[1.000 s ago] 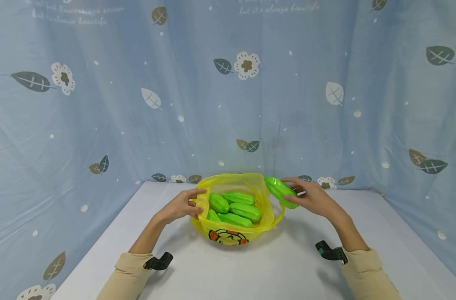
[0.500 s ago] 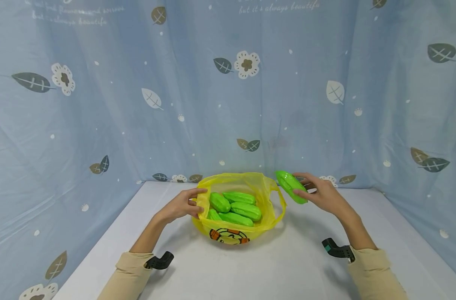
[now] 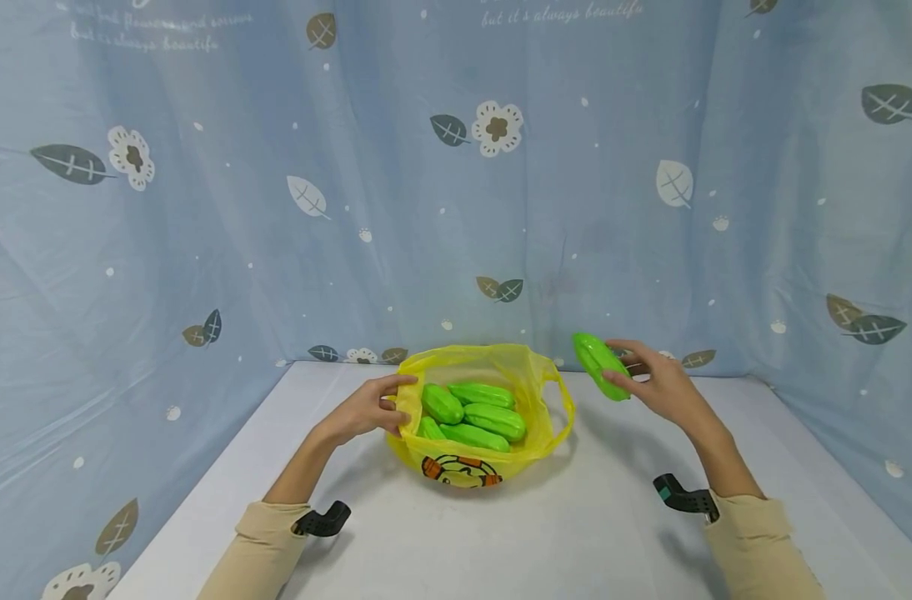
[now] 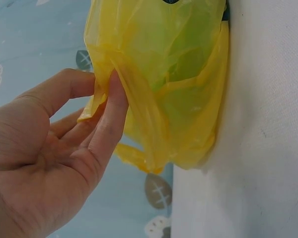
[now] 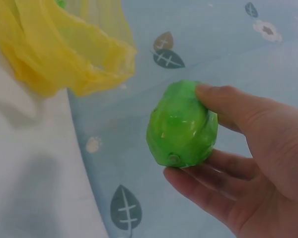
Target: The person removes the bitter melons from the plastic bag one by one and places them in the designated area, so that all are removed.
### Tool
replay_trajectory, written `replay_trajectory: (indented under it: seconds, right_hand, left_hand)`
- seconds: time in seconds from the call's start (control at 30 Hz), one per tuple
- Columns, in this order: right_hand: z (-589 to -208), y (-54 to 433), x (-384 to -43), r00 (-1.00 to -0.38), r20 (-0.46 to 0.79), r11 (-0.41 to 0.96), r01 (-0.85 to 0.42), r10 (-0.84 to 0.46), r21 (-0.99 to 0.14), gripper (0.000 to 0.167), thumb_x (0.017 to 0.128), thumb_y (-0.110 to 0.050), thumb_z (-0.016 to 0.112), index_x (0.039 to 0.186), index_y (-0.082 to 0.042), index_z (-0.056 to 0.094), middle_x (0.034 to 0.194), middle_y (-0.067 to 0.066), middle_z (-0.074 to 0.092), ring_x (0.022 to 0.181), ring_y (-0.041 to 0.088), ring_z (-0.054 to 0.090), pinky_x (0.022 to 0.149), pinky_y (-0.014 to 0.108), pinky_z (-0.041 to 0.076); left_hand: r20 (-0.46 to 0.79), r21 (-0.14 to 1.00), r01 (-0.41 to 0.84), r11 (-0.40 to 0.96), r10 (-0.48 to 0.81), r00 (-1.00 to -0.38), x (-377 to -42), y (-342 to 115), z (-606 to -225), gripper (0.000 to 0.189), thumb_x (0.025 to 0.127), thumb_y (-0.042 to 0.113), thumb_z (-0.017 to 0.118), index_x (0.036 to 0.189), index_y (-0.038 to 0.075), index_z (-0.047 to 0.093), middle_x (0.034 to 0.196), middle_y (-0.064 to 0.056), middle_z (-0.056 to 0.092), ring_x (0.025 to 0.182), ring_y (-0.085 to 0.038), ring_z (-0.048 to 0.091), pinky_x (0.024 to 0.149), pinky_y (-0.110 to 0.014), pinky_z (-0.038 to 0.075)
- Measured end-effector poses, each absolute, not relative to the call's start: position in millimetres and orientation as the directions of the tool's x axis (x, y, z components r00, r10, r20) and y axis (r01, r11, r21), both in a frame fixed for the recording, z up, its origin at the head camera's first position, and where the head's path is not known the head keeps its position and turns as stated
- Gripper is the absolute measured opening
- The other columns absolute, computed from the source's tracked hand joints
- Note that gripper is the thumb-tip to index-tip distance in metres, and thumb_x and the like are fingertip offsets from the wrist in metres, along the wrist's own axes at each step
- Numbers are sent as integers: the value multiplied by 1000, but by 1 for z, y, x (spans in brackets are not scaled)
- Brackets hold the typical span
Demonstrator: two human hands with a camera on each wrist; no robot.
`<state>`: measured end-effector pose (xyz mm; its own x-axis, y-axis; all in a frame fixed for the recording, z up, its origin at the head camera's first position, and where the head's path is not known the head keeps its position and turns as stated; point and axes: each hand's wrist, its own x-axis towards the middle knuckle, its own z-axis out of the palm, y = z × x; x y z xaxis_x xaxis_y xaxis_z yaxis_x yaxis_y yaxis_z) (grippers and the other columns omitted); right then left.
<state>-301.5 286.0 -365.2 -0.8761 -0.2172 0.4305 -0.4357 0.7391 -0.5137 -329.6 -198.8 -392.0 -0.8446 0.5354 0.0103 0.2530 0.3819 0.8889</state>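
Observation:
A yellow plastic bag (image 3: 527, 454) with a cartoon print on its front sits mid-table, its mouth spread wide. Inside lie several glossy bright-green cucumbers (image 3: 493, 421), plump and apparently artificial. My left hand (image 3: 362, 410) pinches the bag's left rim between thumb and fingers; the left wrist view shows the thin plastic (image 4: 139, 99) folded there. To the right of the bag, my right hand (image 3: 662, 382) grips one more cucumber (image 3: 600, 367) by thumb and fingers, raised above the table and tilted. In the right wrist view, its rounded end (image 5: 181, 134) faces the camera.
The white table (image 3: 531, 542) reaches back to a blue curtain (image 3: 396, 275) printed with leaves and flowers, which also hangs along both sides. A loop handle (image 3: 564, 417) of the bag sticks out toward the right hand. Black wrist cameras (image 3: 324, 521) sit on both forearms.
The right hand has carried its cucumber rightward and slightly up, away from the bag's right edge and handle. My left hand keeps its pinch on the bag.

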Motion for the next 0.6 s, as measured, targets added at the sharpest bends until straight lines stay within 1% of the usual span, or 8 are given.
replay_trajectory:
  seconds: [0.27, 0.5, 0.6]
  right_hand:
    - [-378, 292, -309, -894, 426, 763, -372, -140, -529, 58, 93, -36, 66, 142, -10, 49, 116, 30, 66, 100, 46, 67, 75, 52, 59]
    - [-393, 296, -319, -897, 436, 756, -334, -71, -563, 59, 94, -36, 66, 142, -6, 48, 117, 33, 64, 100, 46, 67, 70, 47, 61]
    - [-400, 296, -322, -900, 433, 751, -317, -46, -579, 59, 94, -35, 65, 142, -5, 48, 116, 33, 64, 100, 46, 67, 66, 41, 61]
  left_hand:
    - [9, 889, 249, 383, 529, -849, -330, -199, -391, 71, 89, 11, 69, 152, 9, 35, 153, -24, 37, 100, -24, 69, 76, -40, 61]
    - [12, 894, 251, 370, 539, -842, -330, -199, -392, 71, 90, 10, 68, 152, 8, 34, 153, -24, 37, 97, -23, 70, 76, -40, 61]
    - [12, 893, 250, 373, 537, -843, -330, -200, -392, 71, 90, 9, 68, 152, 8, 34, 154, -24, 35, 97, -23, 70, 76, -40, 61]
